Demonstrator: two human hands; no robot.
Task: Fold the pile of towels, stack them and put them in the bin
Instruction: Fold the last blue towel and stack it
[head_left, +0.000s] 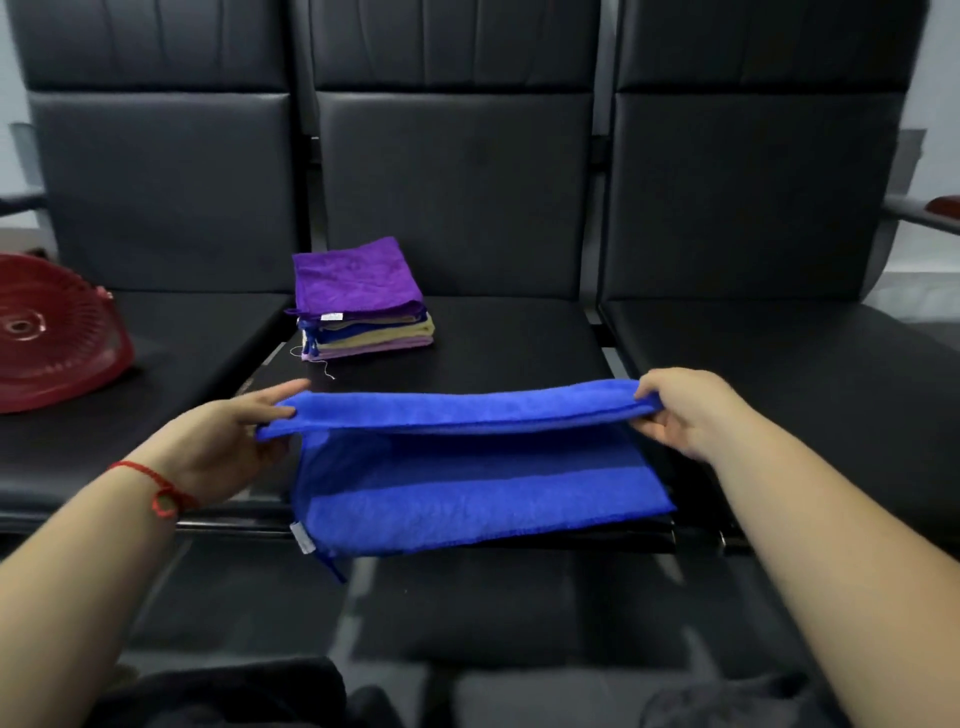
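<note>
A row of black padded seats (498, 358) carries everything. On the middle seat, a blue towel (483, 499) lies with its near part flat on the cushion between the left hand (228, 441) and the right hand (685, 410), its far edge lifted off the surface. Beyond the left hand, toward the seat's back, a stack of folded towels (363, 306) rests, purple on top. Well out past the left hand, on the neighbouring seat, a red basket (57, 332) lies tipped over.

One blue towel (483, 499), one towel stack (363, 306), one red bin (57, 332), two hands.
</note>
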